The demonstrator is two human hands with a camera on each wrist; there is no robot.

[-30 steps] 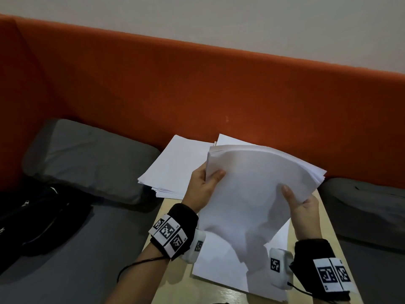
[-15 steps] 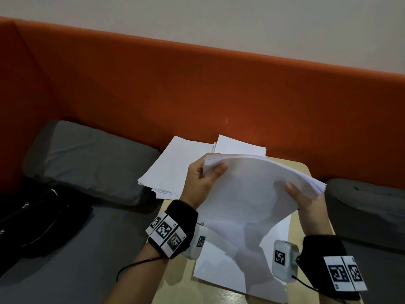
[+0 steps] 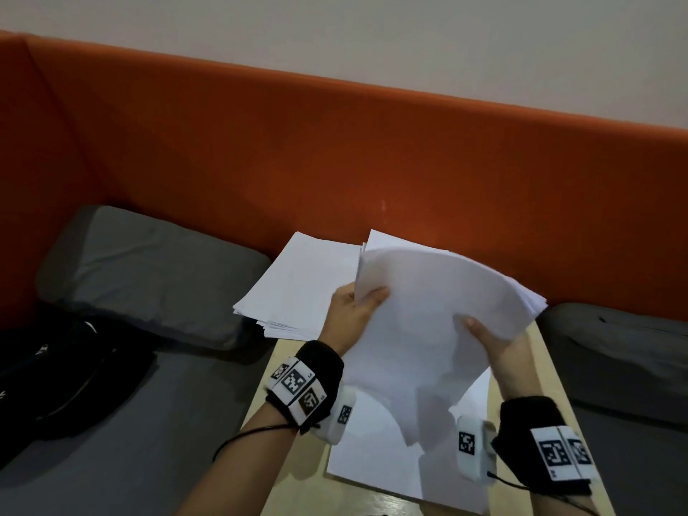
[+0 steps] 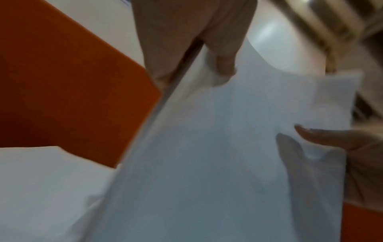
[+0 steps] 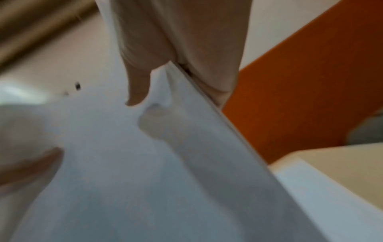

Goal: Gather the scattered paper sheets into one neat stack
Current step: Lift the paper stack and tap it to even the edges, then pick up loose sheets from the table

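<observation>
Both hands hold a bundle of white paper sheets [image 3: 424, 322] upright over a small wooden table [image 3: 551, 374], its top bowed and its lower end hanging down. My left hand [image 3: 353, 310] grips the bundle's left edge, thumb on the front face. My right hand [image 3: 491, 340] grips the right edge the same way. In the left wrist view the bundle [image 4: 207, 155] runs past my left hand [image 4: 192, 49]. The right wrist view shows my right hand [image 5: 165, 65] pinching the bundle [image 5: 145, 163]. Another pile of sheets [image 3: 298, 288] lies fanned at the table's far left. A single sheet [image 3: 372, 452] lies flat under the bundle.
An orange padded backrest [image 3: 335, 150] runs behind the table. A grey cushion [image 3: 141, 270] lies at the left with a black bag [image 3: 56, 374] in front of it. Another grey cushion [image 3: 618, 351] lies at the right.
The held bundle dipped and flattened half a second ago and now stands steeper again. Both hands keep their grip and have shifted only slightly.
</observation>
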